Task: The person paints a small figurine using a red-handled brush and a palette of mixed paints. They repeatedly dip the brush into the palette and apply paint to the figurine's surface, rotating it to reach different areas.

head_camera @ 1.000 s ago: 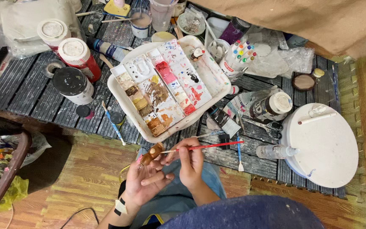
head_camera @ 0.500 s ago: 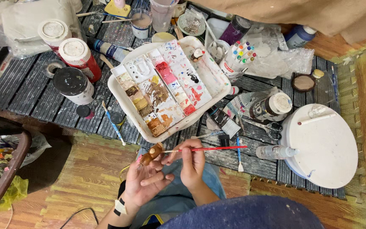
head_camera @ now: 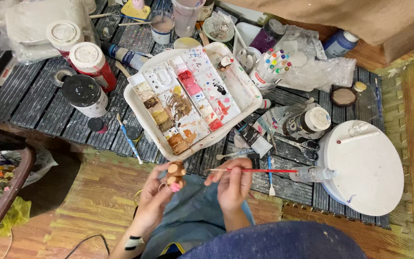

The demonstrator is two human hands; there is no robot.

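Two hands: left grips a small figurine, right pinches a red-handled brush.

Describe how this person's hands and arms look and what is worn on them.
Both hands are bare, without gloves. The left hand has a bare forearm with no sleeve in view, and a dark band with pale markings wraps that arm low down, near the picture's bottom edge. The right hand has a bare wrist, no band or watch showing; below it the arm is hidden behind blue cloth.
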